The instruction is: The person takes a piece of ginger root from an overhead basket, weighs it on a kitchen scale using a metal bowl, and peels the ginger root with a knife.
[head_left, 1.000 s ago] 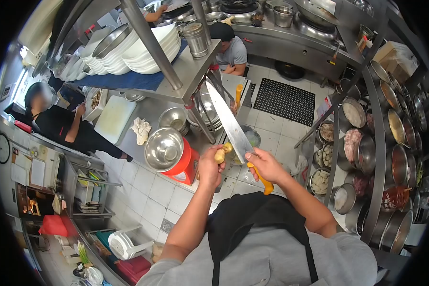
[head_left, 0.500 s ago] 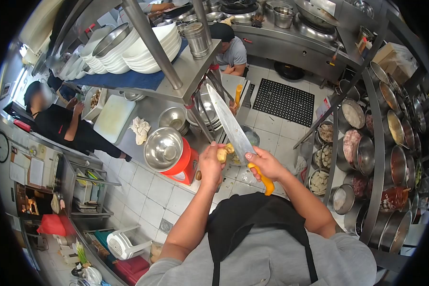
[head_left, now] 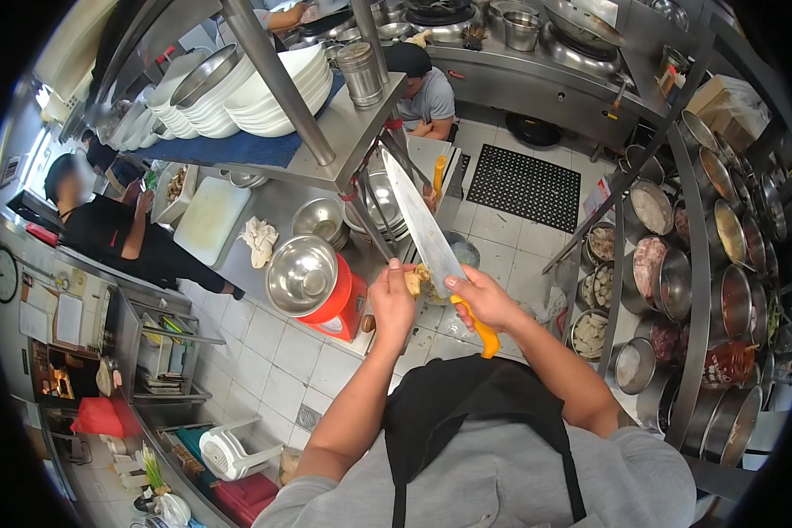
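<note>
A large knife (head_left: 424, 231) with a broad steel blade and a yellow handle is gripped in my right hand (head_left: 484, 302), its tip pointing up and away from me. My left hand (head_left: 391, 301) is closed around a knobby, pale yellow piece of ginger (head_left: 418, 282). The lower part of the blade lies against or just beside the ginger; the exact contact is hard to make out. Part of the ginger is hidden by my left fingers. Just left of my left hand stands an orange scale (head_left: 350, 304) with a steel bowl (head_left: 301, 275) on top.
A steel counter with a white cutting board (head_left: 209, 222) and a crumpled cloth (head_left: 259, 241) is at left, under a shelf of stacked white bowls (head_left: 277, 92). A rack (head_left: 620, 304) with food-filled pans stands at right. One person sits ahead; another stands at left.
My right hand and the knife have shifted slightly left, bringing the blade lower along the ginger. The ginger is turned a little in my left hand.
</note>
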The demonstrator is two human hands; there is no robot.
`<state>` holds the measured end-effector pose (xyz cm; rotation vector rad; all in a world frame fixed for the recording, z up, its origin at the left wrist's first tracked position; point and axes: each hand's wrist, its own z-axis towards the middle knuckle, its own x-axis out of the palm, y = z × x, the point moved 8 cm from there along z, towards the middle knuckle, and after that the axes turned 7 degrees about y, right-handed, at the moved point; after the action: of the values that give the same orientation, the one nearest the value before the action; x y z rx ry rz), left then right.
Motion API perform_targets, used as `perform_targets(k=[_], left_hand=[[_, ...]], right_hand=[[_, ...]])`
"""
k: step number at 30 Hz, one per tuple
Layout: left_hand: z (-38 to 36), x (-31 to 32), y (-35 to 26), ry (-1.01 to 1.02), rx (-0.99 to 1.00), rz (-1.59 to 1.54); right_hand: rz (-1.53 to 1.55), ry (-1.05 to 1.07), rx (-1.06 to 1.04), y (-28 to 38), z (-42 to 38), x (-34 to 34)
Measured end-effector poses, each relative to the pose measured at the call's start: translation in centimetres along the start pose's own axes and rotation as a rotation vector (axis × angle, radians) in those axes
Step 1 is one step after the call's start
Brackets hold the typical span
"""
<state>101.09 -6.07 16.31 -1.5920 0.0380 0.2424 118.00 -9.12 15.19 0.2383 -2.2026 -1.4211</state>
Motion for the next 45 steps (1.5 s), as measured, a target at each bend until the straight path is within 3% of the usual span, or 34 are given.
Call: perform_targets(k=[15,18,21,24,36,45], left_hand=[[-0.9,1.8,-0.6,0.032,0.113,0.276],[-1.0,2.5,-0.4,0.005,0.261,0.355],[-0.7,2.5,0.7,0.007,0.155,0.252],[-0.7,2.1,-0.1,0.009,0.16,0.205],[-1.2,2.6,-4.1,-0.008,0.444,0.363],[-1.8,3.6,-3.6,0.012,0.447,0.411]], right_hand=[[-0.011,-0.129,0.031,-1.0,0.9,-0.3],[-0.024,-0.163,0.034,-1.6,1.0,-0.9],[0.186,-0.11,0.084,-1.7,0.2,-1.7],[0.181,-0.151,0.058,-1.7,-0.3,-3.4],[0.067,-0.063,0.061,-0.8,-0.9,-1.6],[0.019,-0.151,0.052,-1.3,0.4,-1.6]])
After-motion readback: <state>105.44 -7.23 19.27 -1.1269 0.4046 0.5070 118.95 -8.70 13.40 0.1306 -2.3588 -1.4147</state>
